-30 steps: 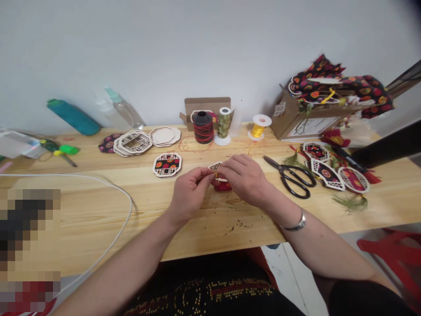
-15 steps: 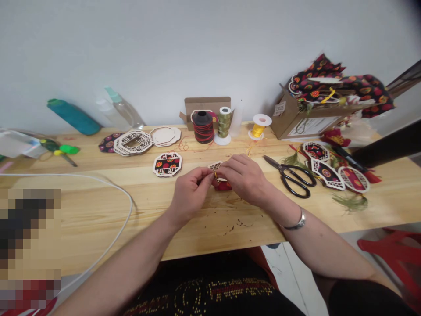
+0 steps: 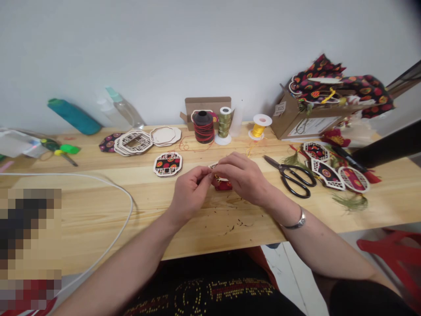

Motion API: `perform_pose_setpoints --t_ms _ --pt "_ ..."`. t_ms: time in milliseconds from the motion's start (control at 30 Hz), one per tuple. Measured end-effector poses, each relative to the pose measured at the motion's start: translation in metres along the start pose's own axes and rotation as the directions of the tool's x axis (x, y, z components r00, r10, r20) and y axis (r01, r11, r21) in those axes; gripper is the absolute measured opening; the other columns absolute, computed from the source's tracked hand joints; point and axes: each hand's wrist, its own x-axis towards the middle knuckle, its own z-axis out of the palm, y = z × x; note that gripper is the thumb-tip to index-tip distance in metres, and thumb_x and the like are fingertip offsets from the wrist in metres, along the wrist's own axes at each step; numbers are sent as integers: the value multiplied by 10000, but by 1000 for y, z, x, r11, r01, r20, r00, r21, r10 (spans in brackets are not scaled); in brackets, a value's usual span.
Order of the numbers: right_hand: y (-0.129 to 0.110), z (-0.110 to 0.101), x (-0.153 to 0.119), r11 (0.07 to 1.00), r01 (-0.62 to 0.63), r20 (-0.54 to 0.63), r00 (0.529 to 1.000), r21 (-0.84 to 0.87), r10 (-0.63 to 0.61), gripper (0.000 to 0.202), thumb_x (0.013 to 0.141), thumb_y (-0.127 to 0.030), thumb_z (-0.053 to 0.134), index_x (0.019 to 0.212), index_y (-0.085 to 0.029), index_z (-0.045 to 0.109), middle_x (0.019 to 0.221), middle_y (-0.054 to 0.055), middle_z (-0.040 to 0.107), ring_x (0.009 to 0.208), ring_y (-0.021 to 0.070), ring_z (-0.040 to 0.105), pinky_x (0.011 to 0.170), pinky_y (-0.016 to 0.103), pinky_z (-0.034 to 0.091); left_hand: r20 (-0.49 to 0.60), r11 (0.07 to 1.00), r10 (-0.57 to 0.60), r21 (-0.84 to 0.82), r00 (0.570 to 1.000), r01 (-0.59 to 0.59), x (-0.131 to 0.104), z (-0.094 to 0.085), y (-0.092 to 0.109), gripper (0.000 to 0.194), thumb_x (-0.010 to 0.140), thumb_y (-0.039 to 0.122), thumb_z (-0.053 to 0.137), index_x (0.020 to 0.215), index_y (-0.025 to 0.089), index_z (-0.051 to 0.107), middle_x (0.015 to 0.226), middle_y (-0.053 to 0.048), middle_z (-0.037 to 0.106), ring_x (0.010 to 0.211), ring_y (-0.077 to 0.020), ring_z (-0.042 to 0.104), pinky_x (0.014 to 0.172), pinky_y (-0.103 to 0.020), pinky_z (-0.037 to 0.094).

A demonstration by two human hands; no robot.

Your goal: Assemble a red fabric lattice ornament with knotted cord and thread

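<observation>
My left hand (image 3: 192,193) and my right hand (image 3: 245,177) meet over the middle of the table, fingertips almost touching. Both are closed in a pinch on a thin yellow cord, which the fingers mostly hide. Beneath them lies a small ornament with red patterned fabric (image 3: 223,184) and a pale wooden fretwork frame, partly covered by my right hand. To the left is a square fretwork ornament with black floral fabric (image 3: 167,164). Black-handled scissors (image 3: 291,175) rest right of my right hand, blades pointing away from me.
Along the wall stand a red cord spool (image 3: 204,129), a green thread spool (image 3: 224,125) and a yellow cord spool (image 3: 258,129). Wooden frames (image 3: 133,142) are stacked left. Right are a cardboard box (image 3: 305,120) and finished ornaments (image 3: 329,173). A white cable (image 3: 126,197) curves across the left.
My right hand's fingers have shifted slightly left and now cover more of the ornament's fretwork and the yellow cord. My left hand has hardly moved.
</observation>
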Motion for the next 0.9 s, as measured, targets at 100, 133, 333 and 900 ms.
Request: perform_pose_setpoints --t_ms 100,133,333,900 --pt "0 -1 0 999 21 32 999 -24 -20 215 952 -134 442 922 -168 653 891 73 678 790 170 527 702 301 433 9 1000 9 -6 1000 -9 0 0 -1 124 849 245 584 805 175 676 715 -7 733 670 -136 669 681 -244 534" --pt "1 -1 0 999 20 38 999 -27 -19 213 953 -138 441 906 -169 647 888 73 676 788 170 523 702 301 429 7 1000 7 -8 1000 -7 0 0 -1 119 847 246 588 804 174 673 716 -7 731 671 -137 668 679 -243 533" --pt "3 1 0 1000 12 32 999 -28 -11 213 960 -155 432 893 -170 634 870 74 669 797 175 533 700 298 428 0 999 -20 -37 1000 20 0 0 -2 107 844 239 588 816 170 664 715 -9 733 674 -137 670 689 -246 528" --pt "-8 4 7 399 -685 290 662 610 691 114 722 -253 699 772 -152 715 727 17 714 652 114 614 658 265 507 -5 896 -268 -370 963 247 6 -2 -10 198 769 336 687 799 141 670 682 -40 722 396 -39 319 396 -198 212"
